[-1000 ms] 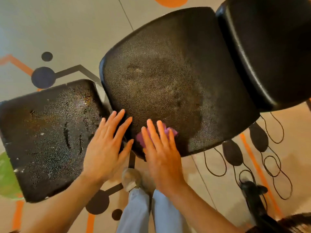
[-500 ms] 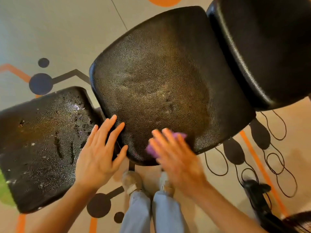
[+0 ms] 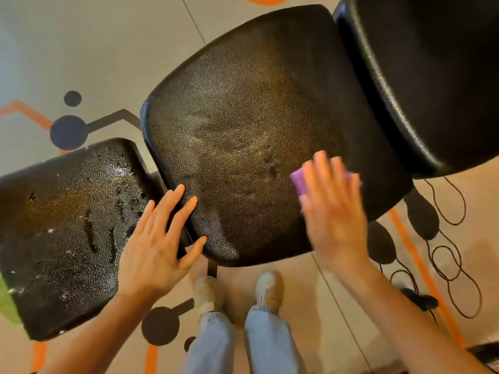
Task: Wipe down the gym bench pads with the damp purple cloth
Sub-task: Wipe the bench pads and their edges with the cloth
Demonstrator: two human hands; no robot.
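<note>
Your right hand (image 3: 333, 211) lies flat, fingers straight and close together, pressing the purple cloth (image 3: 299, 180) onto the middle pad (image 3: 243, 125) near its right edge. The hand is blurred, so how much cloth sits beneath the palm is hard to say; only its left corner and a sliver past the fingertips show. Your left hand (image 3: 158, 247) is spread wide, fingers straight, bridging the gap between the worn left pad (image 3: 62, 225) and the middle pad's near-left corner, holding nothing.

The relation that matters: nearly all of the middle pad lies to the left and far side of the cloth, its long axis running from near-left toward far-right. I'd judge the next stroke should travel left or away across it. The 3rd pad (image 3: 432, 76), far right, sits just beyond your right fingertips, well apart from your left hand.
</note>
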